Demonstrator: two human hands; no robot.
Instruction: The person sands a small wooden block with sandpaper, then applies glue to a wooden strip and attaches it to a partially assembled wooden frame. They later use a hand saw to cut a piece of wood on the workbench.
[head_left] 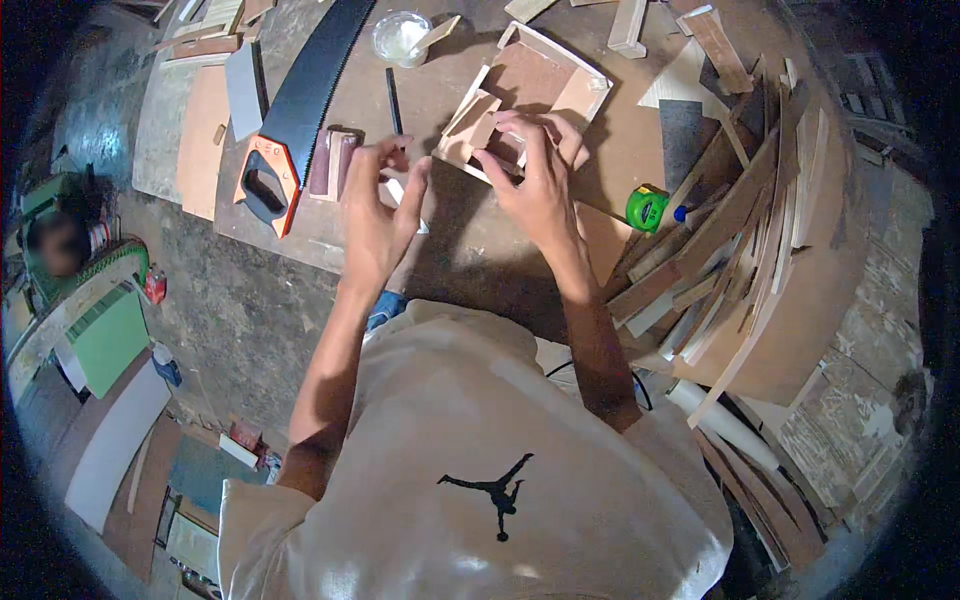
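An open, shallow wooden box [590, 92] with light rims and a reddish-brown bottom lies tilted on the workbench. My right hand [537, 170] reaches over its near side, thumb and fingertips curled around the end of a small wooden piece [472, 122] inside it. How firmly they grip is partly hidden. To the left of the box, my left hand [378, 205] hovers with thumb and fingers apart, holding nothing. A dark, slim stick, perhaps a pencil [393, 98], lies just beyond it. Beside its fingers are small wood blocks [335, 165], and a thin white strip [408, 205] shows partly behind it.
A handsaw [270, 185] with an orange-and-black handle lies at left. A tub of white paste [400, 38] with a wooden spatula [438, 32] stands at the back. At right are a green tape measure [647, 208] and a heap of wood strips [720, 240]. A person [58, 240] is at far left.
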